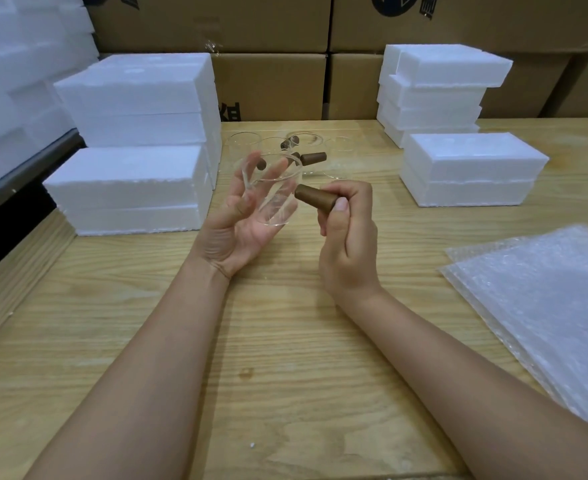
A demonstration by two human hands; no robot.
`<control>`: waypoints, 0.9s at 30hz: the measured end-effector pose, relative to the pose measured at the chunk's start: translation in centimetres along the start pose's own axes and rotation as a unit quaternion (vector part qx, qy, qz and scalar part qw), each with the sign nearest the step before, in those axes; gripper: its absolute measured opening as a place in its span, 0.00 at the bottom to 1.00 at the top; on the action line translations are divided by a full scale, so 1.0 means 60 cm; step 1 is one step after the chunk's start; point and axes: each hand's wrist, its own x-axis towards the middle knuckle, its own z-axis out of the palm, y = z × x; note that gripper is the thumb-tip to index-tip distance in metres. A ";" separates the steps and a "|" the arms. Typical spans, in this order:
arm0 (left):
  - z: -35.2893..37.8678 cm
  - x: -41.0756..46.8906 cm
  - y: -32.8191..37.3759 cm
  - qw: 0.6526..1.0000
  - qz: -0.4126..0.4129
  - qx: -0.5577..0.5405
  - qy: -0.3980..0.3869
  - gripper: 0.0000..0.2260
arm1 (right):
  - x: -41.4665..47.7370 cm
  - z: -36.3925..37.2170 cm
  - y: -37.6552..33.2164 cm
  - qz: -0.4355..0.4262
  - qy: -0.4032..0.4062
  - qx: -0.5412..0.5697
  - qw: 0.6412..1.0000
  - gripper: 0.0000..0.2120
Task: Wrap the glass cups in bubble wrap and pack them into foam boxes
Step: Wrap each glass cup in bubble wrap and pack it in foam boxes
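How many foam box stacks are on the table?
4: left front stack, left back stack, right back stack, right front stack. Others may hide behind.

Left hand (242, 216) sat palm-up just left of the glass cup (278, 192), fingers spread and mostly straight against its wall, the two smallest bent inward. Right hand (346, 233) was just right of the cup, fisted around its brown handle (315, 199), thumb laid flat on top, knuckles facing the cup. Left forearm (168, 341) and right forearm (458, 358), both bare, ran in from below the cup and converged on it, wrists roughly straight.
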 end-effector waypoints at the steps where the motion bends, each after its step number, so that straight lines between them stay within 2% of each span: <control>1: 0.000 -0.001 0.001 1.000 0.000 -0.008 -0.001 0.30 | -0.001 0.000 -0.003 -0.009 -0.009 -0.001 1.000 0.09; 6: 0.006 -0.006 0.009 0.998 -0.005 -0.056 -0.005 0.27 | -0.013 0.001 -0.011 -0.042 -0.060 -0.024 0.997 0.13; 11: 0.011 -0.008 0.010 0.997 -0.028 -0.075 -0.001 0.28 | -0.016 0.004 -0.024 -0.050 -0.098 -0.007 0.994 0.08; 14: 0.011 -0.006 0.009 0.996 -0.053 -0.075 0.010 0.31 | -0.015 0.006 -0.032 -0.066 -0.096 -0.012 0.993 0.12; 17: 0.012 -0.004 0.005 0.996 -0.076 -0.055 0.010 0.32 | -0.010 0.007 -0.030 -0.088 -0.081 -0.066 0.991 0.17; 19: 0.014 -0.004 0.002 0.992 -0.107 -0.072 0.016 0.32 | -0.006 0.007 -0.022 -0.107 -0.062 -0.100 0.987 0.17; 22: 0.016 -0.004 -0.002 0.985 -0.154 -0.076 0.021 0.29 | 0.000 0.008 -0.011 -0.118 -0.035 -0.089 0.988 0.18; 27: 0.014 -0.001 -0.007 0.983 -0.179 -0.011 0.028 0.37 | 0.001 0.008 -0.003 -0.071 -0.015 -0.087 0.994 0.18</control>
